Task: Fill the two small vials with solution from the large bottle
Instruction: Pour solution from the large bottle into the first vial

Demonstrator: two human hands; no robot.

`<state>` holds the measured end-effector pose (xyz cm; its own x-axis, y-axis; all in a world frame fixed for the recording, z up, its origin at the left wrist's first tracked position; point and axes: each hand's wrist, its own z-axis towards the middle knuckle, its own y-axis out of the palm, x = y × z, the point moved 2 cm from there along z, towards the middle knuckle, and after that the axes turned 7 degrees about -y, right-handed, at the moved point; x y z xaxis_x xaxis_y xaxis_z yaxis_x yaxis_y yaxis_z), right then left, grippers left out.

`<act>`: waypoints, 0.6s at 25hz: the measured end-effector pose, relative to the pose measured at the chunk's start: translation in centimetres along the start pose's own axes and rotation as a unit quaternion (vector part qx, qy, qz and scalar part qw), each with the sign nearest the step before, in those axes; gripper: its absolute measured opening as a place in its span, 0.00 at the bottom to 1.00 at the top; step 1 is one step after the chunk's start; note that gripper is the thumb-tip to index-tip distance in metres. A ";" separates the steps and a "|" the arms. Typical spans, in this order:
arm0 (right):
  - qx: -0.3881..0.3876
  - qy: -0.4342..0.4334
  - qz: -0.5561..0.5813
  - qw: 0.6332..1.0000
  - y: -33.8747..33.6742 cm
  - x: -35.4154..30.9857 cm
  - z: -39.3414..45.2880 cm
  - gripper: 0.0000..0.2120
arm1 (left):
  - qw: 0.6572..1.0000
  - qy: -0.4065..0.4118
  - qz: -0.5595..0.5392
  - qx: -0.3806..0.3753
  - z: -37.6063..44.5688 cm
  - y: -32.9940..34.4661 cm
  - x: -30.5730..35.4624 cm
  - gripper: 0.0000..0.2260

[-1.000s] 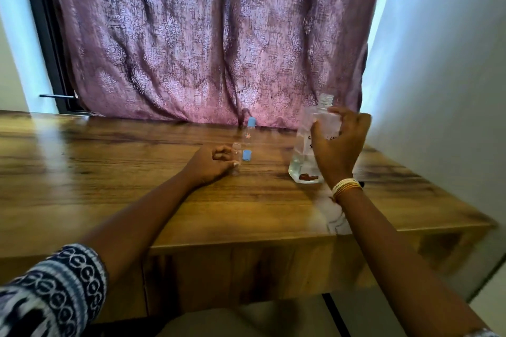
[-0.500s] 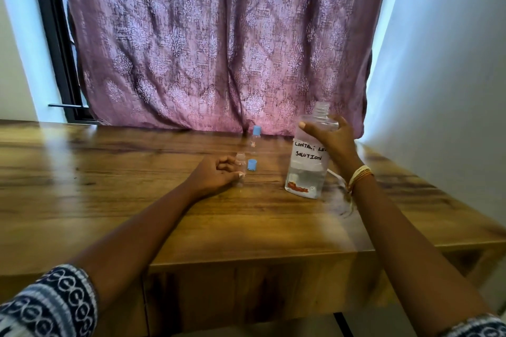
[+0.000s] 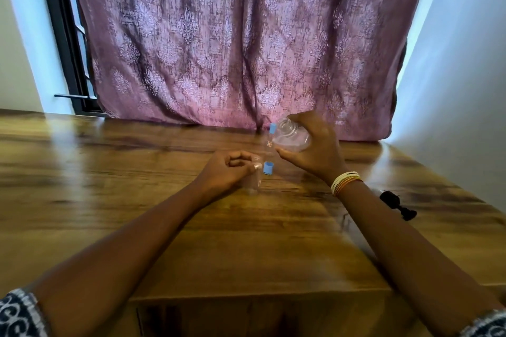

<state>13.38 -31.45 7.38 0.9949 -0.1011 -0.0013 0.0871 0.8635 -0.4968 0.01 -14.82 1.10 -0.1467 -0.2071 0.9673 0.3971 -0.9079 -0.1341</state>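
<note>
My right hand (image 3: 315, 149) grips the large clear bottle (image 3: 291, 135), lifted off the table and tipped to the left, its open mouth near the vials. My left hand (image 3: 227, 171) is curled around a small open clear vial (image 3: 256, 176) that stands on the wooden table (image 3: 137, 200). A loose blue cap (image 3: 268, 168) lies just right of that vial. Behind it a second slim vial (image 3: 269, 142) with a blue cap stands upright, right beside the bottle's mouth.
A small black object (image 3: 397, 204) lies on the table at the right, near my right forearm. A purple patterned curtain (image 3: 232, 41) hangs along the table's back edge. A white wall closes in on the right side.
My right hand has lifted the large bottle from the table and tipped it leftward over the vials. My left hand has stayed on the open vial.
</note>
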 end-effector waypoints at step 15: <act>-0.121 -0.124 -0.097 0.980 1.7 0.2 -0.7 0.23 | 0.999 0.005 -0.029 -0.020 -0.2 0.4 0.2 0.10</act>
<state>13.64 -30.37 5.95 0.9454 -0.1032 0.3091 0.2911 0.6940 -0.6586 -0.03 -15.25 1.20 -0.1781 -0.1580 0.9712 0.3518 -0.9320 -0.0871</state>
